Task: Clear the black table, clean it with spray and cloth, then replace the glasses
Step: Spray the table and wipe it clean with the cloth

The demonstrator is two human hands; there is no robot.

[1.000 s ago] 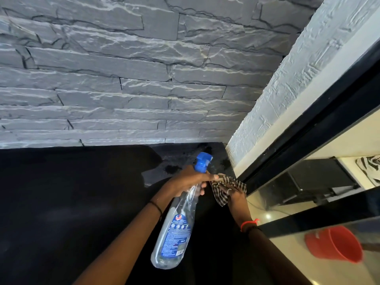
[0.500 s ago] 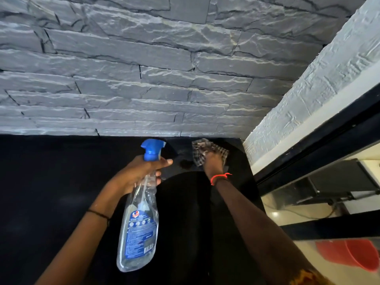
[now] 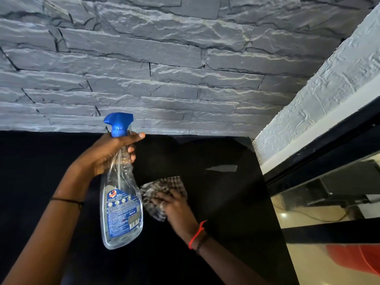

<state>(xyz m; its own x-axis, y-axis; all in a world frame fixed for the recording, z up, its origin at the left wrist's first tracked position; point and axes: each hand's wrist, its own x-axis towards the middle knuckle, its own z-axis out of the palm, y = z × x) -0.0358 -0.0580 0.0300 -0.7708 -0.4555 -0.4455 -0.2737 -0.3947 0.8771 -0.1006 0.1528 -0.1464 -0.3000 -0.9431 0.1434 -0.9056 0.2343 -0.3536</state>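
My left hand [image 3: 107, 155] grips the neck of a clear spray bottle [image 3: 120, 212] with a blue trigger head, held above the black table [image 3: 226, 202]. The bottle hangs nearly upright with its blue label facing me. Just right of the bottle, my right hand [image 3: 174, 206] presses a checked cloth [image 3: 162, 190] flat onto the table top. No glasses are in view.
A grey stone wall [image 3: 164, 79] runs along the table's far edge. A white textured wall [image 3: 329, 83] and a black frame [image 3: 320, 161] bound the right side. Beyond the table's right edge a red bucket [image 3: 357, 258] stands on the pale floor.
My right hand has drawn the cloth back from the table's far corner toward me and slightly left. My left hand has lifted the bottle higher, its head now in front of the stone wall.
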